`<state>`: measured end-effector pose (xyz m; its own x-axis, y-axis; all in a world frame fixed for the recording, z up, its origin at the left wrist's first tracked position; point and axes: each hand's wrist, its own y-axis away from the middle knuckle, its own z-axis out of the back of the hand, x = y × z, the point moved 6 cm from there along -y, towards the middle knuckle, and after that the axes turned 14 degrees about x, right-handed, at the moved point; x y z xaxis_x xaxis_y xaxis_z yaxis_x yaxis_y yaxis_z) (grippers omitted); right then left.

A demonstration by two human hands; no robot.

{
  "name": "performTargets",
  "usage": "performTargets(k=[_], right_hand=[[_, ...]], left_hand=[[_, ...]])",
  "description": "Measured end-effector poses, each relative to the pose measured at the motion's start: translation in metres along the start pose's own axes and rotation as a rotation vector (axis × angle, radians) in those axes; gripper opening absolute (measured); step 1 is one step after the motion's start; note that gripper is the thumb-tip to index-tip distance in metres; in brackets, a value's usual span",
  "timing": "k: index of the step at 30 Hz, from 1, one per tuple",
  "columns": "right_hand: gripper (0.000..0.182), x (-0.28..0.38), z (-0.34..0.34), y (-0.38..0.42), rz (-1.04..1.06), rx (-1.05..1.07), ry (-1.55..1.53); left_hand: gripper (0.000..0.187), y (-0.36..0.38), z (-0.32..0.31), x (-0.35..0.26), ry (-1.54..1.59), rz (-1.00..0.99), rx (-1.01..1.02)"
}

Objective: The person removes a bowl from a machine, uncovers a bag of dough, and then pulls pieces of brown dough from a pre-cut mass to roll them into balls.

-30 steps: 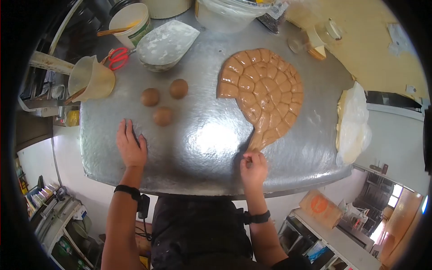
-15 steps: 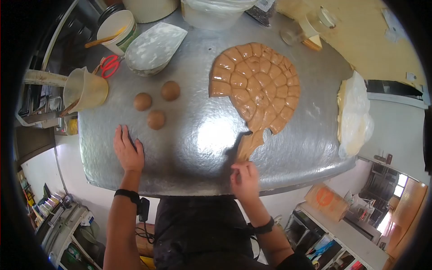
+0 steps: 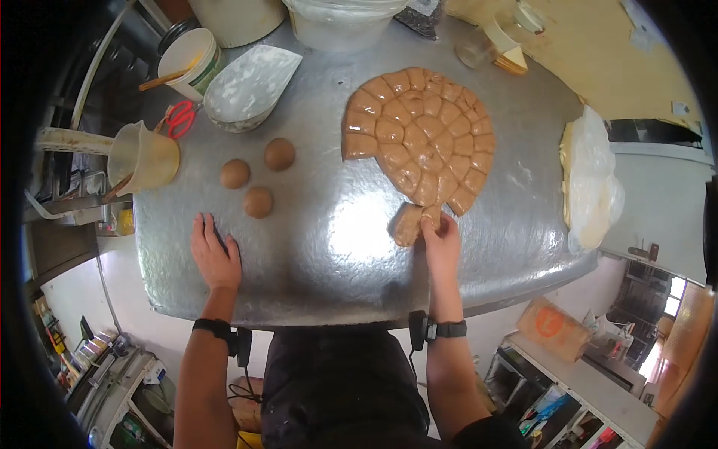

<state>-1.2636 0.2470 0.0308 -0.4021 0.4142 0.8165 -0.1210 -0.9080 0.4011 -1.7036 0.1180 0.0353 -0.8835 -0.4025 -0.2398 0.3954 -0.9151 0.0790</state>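
Right hand [image 3: 442, 236] now pinching brown dough [image 3: 426, 138], strip folded up, left hand [image 3: 216, 253] still flat.

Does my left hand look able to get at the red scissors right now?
Probably, with a forward stretch: your left hand lies open on the table, and a gap between the jug and brown balls leads to the red scissors.

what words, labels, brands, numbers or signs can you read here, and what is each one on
No text can be read.
Brown package, lower right: a round orange mark, too small and blurred to make out any wording.
White tub, upper left: green print on its side, too blurred to read.
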Motion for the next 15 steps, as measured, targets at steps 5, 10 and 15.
performTargets(k=[5,10,15], right_hand=[[0.026,-0.015,-0.005,0.013,-0.117,0.065,-0.457],[0.023,-0.017,-0.009,0.070,-0.270,0.158,-0.786],[0.020,0.031,-0.020,0.151,-0.380,0.473,-1.046]], left_hand=[[0.061,-0.001,-0.009,0.006,0.091,-0.044,-0.043],[0.040,-0.005,-0.001,-0.042,0.220,-0.025,0.403],[0.038,0.064,0.009,-0.177,0.960,-0.088,1.134]])
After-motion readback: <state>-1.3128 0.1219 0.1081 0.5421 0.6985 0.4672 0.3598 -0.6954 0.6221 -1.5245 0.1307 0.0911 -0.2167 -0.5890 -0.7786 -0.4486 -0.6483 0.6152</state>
